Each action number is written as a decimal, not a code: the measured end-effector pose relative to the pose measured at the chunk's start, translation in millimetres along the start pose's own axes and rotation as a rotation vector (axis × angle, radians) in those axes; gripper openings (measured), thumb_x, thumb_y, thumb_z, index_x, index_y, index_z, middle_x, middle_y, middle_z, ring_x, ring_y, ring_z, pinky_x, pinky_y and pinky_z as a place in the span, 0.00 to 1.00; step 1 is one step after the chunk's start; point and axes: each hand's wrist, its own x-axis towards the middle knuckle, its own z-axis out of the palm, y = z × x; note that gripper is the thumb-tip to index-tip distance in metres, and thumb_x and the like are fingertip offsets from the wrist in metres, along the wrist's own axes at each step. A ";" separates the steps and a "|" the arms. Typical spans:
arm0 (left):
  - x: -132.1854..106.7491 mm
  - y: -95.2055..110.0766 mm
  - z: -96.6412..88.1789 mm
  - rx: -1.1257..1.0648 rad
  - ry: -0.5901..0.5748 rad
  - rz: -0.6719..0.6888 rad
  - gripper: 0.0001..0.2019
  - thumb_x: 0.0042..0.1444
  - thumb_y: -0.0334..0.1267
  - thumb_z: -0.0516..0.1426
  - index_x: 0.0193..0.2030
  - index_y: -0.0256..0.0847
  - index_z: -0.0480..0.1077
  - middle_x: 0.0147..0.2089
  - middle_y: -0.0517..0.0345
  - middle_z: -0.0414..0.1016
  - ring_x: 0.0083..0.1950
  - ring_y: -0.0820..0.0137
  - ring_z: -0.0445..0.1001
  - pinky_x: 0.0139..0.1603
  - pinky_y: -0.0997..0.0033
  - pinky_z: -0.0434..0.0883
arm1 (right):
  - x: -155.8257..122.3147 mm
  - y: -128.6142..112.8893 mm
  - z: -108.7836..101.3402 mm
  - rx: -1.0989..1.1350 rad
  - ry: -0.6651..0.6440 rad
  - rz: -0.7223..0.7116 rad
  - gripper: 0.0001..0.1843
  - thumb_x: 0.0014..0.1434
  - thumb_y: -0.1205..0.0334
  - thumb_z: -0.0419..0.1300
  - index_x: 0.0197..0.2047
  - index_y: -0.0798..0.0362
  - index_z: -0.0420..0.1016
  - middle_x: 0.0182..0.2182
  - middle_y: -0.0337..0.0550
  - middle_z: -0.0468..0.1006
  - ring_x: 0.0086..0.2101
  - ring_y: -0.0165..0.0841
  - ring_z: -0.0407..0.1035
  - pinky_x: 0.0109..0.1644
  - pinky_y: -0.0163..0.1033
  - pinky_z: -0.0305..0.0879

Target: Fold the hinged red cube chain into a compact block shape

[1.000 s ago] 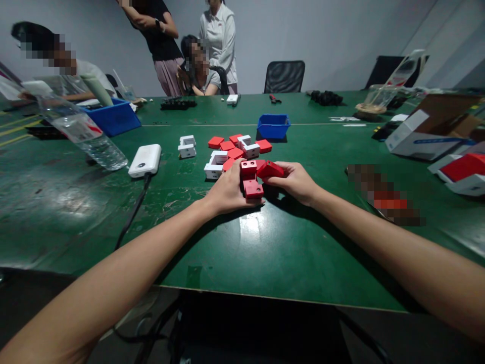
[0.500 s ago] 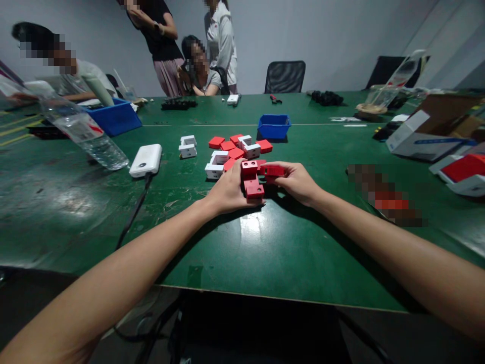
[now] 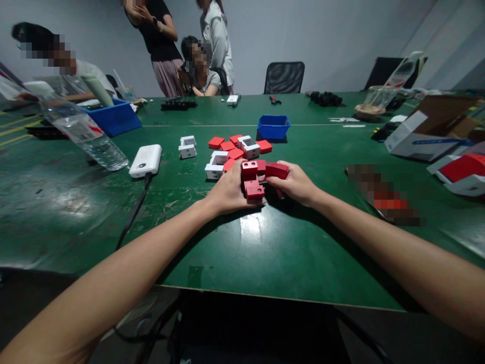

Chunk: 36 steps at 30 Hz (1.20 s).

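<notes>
- At the middle of my near edge, on the green table (image 3: pixel 227 258), my forearms reach in from seven and five o'clock, probably so both hands meet in front of me.
- At two o'clock, the open box (image 3: pixel 422 141) stands well apart, likely to leave my right arm room.
- At ten o'clock, the water bottle (image 3: pixel 81 126) sits beyond my left elbow's path, a sensible spot against knocks.
- At twelve, the blue bin (image 3: pixel 273 130) stands just past the scattered parts, seemingly within reach.
- My left hand (image 3: pixel 225 191) is closed around the red bracket (image 3: pixel 253 189) from nine o'clock, which leaves its two-holed top face showing upward.
- My right hand (image 3: pixel 297 183) pinches a red block (image 3: pixel 276 170) from three o'clock, leaving its left end bare towards the bracket; I can't tell whether the two touch.
- At ten, nearer than the bottle, the white power bank (image 3: pixel 146 161) lies with its cable trailing towards me, perhaps to spare slack.
- Between eleven and twelve lie white U-shaped pieces (image 3: pixel 187 150).
- Among them, flat red pieces (image 3: pixel 216 142) spread loosely, perhaps for easy picking.
</notes>
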 end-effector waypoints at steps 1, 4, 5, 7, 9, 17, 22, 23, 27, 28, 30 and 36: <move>-0.1 0.2 -0.2 -0.002 -0.002 0.001 0.46 0.39 0.51 0.71 0.60 0.38 0.54 0.58 0.39 0.68 0.58 0.50 0.71 0.59 0.46 0.70 | 0.0 0.5 0.0 0.003 -0.006 -0.004 0.19 0.47 0.58 0.70 0.33 0.50 0.63 0.25 0.35 0.78 0.15 0.26 0.64 0.17 0.33 0.59; -0.2 0.7 -0.6 0.008 0.001 -0.015 0.46 0.39 0.52 0.71 0.61 0.39 0.54 0.58 0.39 0.68 0.58 0.50 0.72 0.58 0.45 0.71 | 0.3 1.8 0.3 0.007 0.002 -0.016 0.19 0.49 0.56 0.69 0.35 0.50 0.63 0.26 0.37 0.79 0.16 0.28 0.66 0.18 0.35 0.62; -0.2 0.7 -0.6 0.010 0.001 -0.021 0.46 0.39 0.52 0.71 0.61 0.39 0.54 0.58 0.40 0.69 0.58 0.49 0.72 0.58 0.45 0.71 | 0.3 2.1 0.5 0.003 0.010 -0.019 0.19 0.50 0.54 0.69 0.38 0.51 0.65 0.25 0.36 0.78 0.15 0.28 0.66 0.18 0.35 0.62; -0.3 0.4 -0.4 0.005 0.000 -0.024 0.47 0.39 0.52 0.71 0.61 0.39 0.54 0.58 0.39 0.69 0.58 0.49 0.72 0.58 0.44 0.71 | 0.0 2.1 1.2 -0.015 0.021 -0.028 0.20 0.51 0.52 0.68 0.42 0.53 0.68 0.22 0.34 0.76 0.14 0.27 0.63 0.16 0.34 0.59; -0.3 -0.4 0.1 -0.006 -0.001 -0.016 0.47 0.38 0.52 0.71 0.61 0.38 0.54 0.59 0.38 0.68 0.59 0.48 0.71 0.60 0.45 0.70 | -0.6 2.0 1.9 -0.043 0.007 -0.040 0.22 0.52 0.50 0.68 0.44 0.54 0.70 0.21 0.32 0.73 0.14 0.25 0.61 0.16 0.34 0.56; 0.1 -2.2 0.4 0.007 0.001 -0.001 0.48 0.39 0.53 0.71 0.62 0.38 0.54 0.60 0.37 0.67 0.61 0.48 0.70 0.61 0.44 0.69 | 2.0 5.5 2.6 -0.079 -0.010 -0.059 0.25 0.57 0.38 0.62 0.39 0.54 0.71 0.16 0.30 0.64 0.14 0.25 0.57 0.17 0.33 0.51; -0.1 -3.2 0.5 0.011 0.006 0.033 0.48 0.39 0.52 0.71 0.63 0.38 0.53 0.61 0.37 0.66 0.61 0.48 0.69 0.62 0.44 0.69 | 4.2 4.3 -0.4 0.013 -0.064 -0.008 0.29 0.59 0.32 0.55 0.38 0.54 0.69 0.20 0.33 0.66 0.18 0.26 0.61 0.22 0.34 0.56; -0.1 -3.5 0.6 0.012 0.007 0.038 0.48 0.39 0.52 0.71 0.63 0.38 0.53 0.62 0.37 0.66 0.62 0.48 0.69 0.62 0.44 0.68 | 4.1 3.8 -0.9 0.026 -0.069 0.002 0.29 0.60 0.32 0.55 0.38 0.54 0.69 0.20 0.34 0.66 0.19 0.27 0.61 0.23 0.34 0.57; -0.3 -3.3 0.4 0.017 0.004 0.035 0.47 0.40 0.52 0.71 0.62 0.37 0.54 0.61 0.37 0.66 0.61 0.49 0.70 0.61 0.45 0.69 | 2.3 2.5 -0.8 0.035 -0.075 -0.011 0.24 0.59 0.39 0.60 0.42 0.54 0.71 0.21 0.33 0.67 0.20 0.26 0.60 0.24 0.33 0.55; -0.3 -2.9 0.2 0.017 0.001 0.026 0.48 0.40 0.52 0.71 0.63 0.36 0.54 0.61 0.37 0.66 0.61 0.48 0.70 0.61 0.45 0.70 | 1.8 2.3 -0.5 0.036 -0.067 -0.020 0.24 0.58 0.41 0.62 0.44 0.54 0.71 0.23 0.34 0.69 0.20 0.25 0.61 0.24 0.33 0.55; -0.3 -1.8 -0.2 0.008 -0.003 0.004 0.48 0.40 0.52 0.71 0.63 0.36 0.53 0.60 0.36 0.67 0.60 0.48 0.71 0.60 0.45 0.70 | 1.1 2.0 0.1 0.028 -0.045 -0.028 0.25 0.53 0.45 0.68 0.46 0.53 0.71 0.31 0.37 0.74 0.22 0.25 0.63 0.24 0.33 0.57; -0.4 1.2 -1.0 -0.010 0.003 -0.011 0.47 0.39 0.52 0.71 0.63 0.40 0.54 0.61 0.39 0.67 0.61 0.49 0.70 0.62 0.44 0.69 | 1.8 4.3 -2.9 0.006 0.027 -0.048 0.30 0.43 0.52 0.74 0.46 0.51 0.68 0.40 0.41 0.75 0.28 0.28 0.67 0.27 0.34 0.62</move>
